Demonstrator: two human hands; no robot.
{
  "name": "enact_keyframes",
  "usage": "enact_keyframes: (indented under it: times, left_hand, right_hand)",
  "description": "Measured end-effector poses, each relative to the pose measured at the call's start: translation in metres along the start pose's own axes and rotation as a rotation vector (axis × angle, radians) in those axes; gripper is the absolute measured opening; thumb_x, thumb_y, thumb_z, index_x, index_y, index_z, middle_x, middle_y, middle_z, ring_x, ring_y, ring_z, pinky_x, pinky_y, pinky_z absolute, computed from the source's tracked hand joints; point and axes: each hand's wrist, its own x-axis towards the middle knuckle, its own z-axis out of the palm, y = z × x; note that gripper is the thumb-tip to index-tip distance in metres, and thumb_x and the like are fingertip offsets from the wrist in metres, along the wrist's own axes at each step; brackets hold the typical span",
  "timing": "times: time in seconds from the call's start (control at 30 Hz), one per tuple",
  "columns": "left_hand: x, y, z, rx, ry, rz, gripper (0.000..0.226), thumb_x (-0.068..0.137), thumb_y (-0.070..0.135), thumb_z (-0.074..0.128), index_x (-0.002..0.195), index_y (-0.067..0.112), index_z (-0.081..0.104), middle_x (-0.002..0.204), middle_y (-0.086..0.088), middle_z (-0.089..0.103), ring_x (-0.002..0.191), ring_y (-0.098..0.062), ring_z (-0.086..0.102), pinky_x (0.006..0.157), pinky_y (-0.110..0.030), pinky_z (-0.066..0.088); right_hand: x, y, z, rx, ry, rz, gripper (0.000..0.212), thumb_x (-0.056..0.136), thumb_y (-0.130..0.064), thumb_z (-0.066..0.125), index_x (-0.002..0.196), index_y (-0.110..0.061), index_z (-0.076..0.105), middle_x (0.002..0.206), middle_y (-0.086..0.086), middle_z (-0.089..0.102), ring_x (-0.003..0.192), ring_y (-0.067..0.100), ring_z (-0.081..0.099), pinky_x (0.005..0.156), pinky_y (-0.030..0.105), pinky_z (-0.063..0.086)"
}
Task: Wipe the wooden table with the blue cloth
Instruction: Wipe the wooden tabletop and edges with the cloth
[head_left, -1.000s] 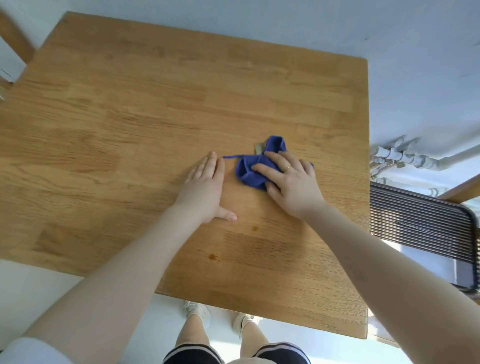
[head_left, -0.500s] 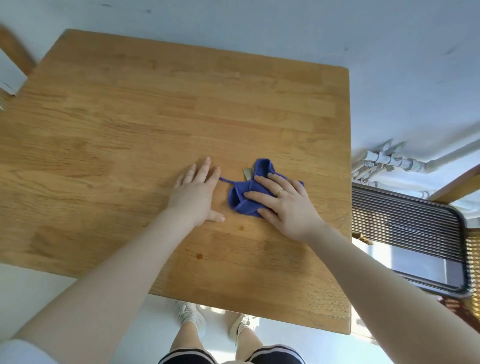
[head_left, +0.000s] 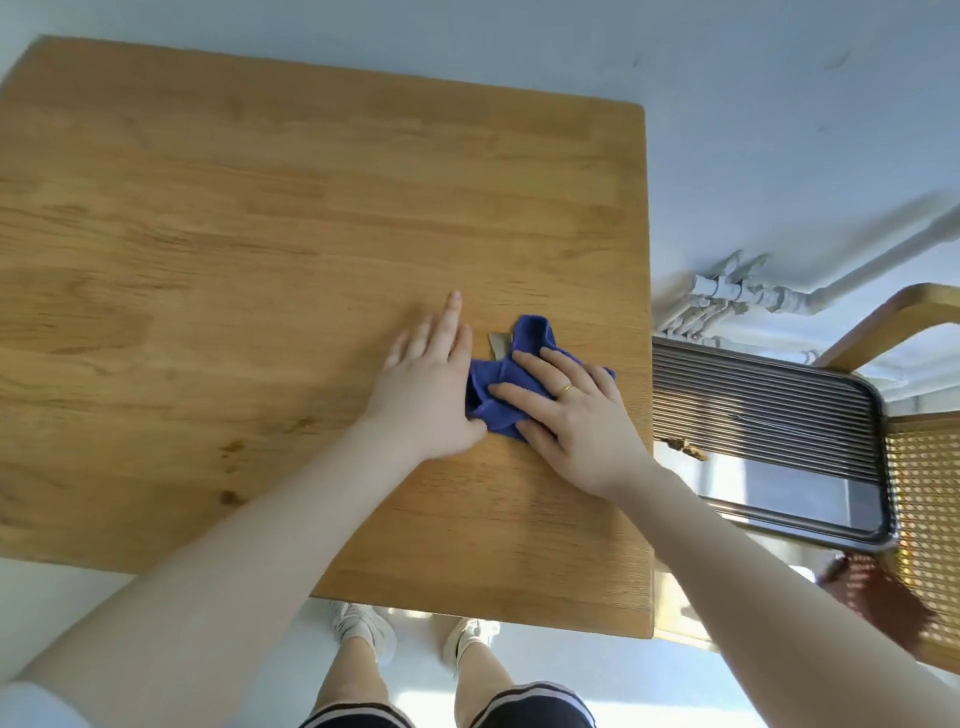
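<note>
Wooden table (head_left: 260, 249) fills left and centre of frame. Metal tray (head_left: 769, 441) on a chair at right edge. Right hand (head_left: 576, 421), fingers spread flat, presses down on the blue cloth (head_left: 524, 358), which lies bunched right of centre near the table's right edge. Left hand (head_left: 431, 384) rests palm-down, fingers extended, its thumb side touching the cloth. Small pale tag (head_left: 500, 343) at cloth's upper edge.

Much of the blue cloth (head_left: 511, 384) is covered by the right hand (head_left: 582, 421), and its left edge by the left hand (head_left: 431, 384). The surface (head_left: 260, 260) is cut off at the left edge. The chair (head_left: 924, 467) is cropped at the right, and a tag (head_left: 500, 343) is half hidden.
</note>
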Motion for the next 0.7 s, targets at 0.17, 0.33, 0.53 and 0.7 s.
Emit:
enact_keyframes:
  times: [0.17,0.33,0.53,0.7]
  left_hand:
    - [0.006,0.012,0.006,-0.023,-0.069,-0.042,0.118,0.069,0.07,0.06,0.149,0.012,-0.005,0.156,-0.008,-0.019,0.146,-0.022,-0.007,0.117,-0.037,0.0]
    - [0.0,0.013,0.018,0.046,-0.082,-0.03,0.13,0.061,0.074,0.062,0.149,0.009,-0.008,0.156,-0.011,-0.018,0.145,-0.022,-0.01,0.117,-0.036,-0.003]
    - [0.0,0.015,0.014,0.005,-0.096,-0.034,0.129,0.063,0.07,0.065,0.149,0.01,-0.01,0.156,-0.01,-0.019,0.145,-0.022,-0.011,0.117,-0.035,-0.001]
    - [0.002,0.013,0.018,0.002,-0.12,-0.037,0.13,0.063,0.069,0.064,0.148,0.01,-0.014,0.154,-0.009,-0.024,0.144,-0.021,-0.014,0.116,-0.034,-0.003]
  right_hand:
    - [0.043,0.034,-0.007,-0.032,0.026,0.272,0.051,0.086,-0.049,0.028,0.128,-0.035,0.052,0.141,0.005,0.047,0.131,0.033,0.039,0.098,0.05,0.032]
    - [0.025,0.026,-0.004,-0.038,0.079,0.29,0.045,0.087,-0.044,0.034,0.126,-0.035,0.054,0.14,0.006,0.048,0.13,0.033,0.04,0.098,0.051,0.032]
    - [-0.032,0.022,-0.009,-0.073,0.019,0.093,0.039,0.091,-0.04,0.038,0.127,-0.035,0.052,0.136,0.004,0.053,0.126,0.031,0.046,0.096,0.046,0.035]
    - [0.025,0.068,-0.017,-0.048,0.043,0.367,0.047,0.09,-0.046,0.03,0.133,-0.036,0.046,0.145,0.005,0.042,0.136,0.031,0.032,0.103,0.05,0.029]
